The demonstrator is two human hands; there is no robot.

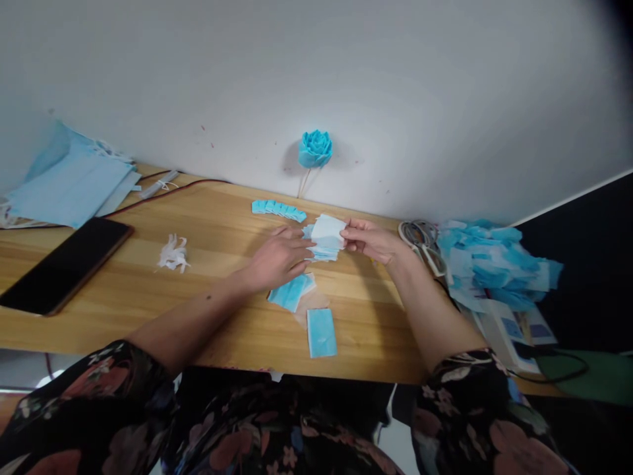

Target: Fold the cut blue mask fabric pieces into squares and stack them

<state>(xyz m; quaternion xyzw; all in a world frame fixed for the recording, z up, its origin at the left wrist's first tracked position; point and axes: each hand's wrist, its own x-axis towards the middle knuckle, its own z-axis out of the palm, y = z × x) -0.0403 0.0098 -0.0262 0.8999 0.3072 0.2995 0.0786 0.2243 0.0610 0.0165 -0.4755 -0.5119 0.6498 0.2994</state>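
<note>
My right hand (370, 239) pinches a small white piece of mask fabric (328, 231) by its right edge, thumb on top. Under and beside that piece lies a loose stack of pale blue and white cut pieces (325, 253). My left hand (277, 258) is open, palm down, its outstretched fingertips at the stack's left side. Just below it lies a folded blue piece (289, 292), partly covered by the fingers. Closer to me is a blue rectangle (321, 332). Behind the hands, several small blue folded pieces (278, 210) overlap in a row.
A blue fabric flower (315, 149) on thin stems leans at the wall. On the left are face masks (74, 185), a black phone (64, 264) and white scraps (173, 253). At right lie a coiled cable (419, 239) and a heap of blue scraps (499, 260).
</note>
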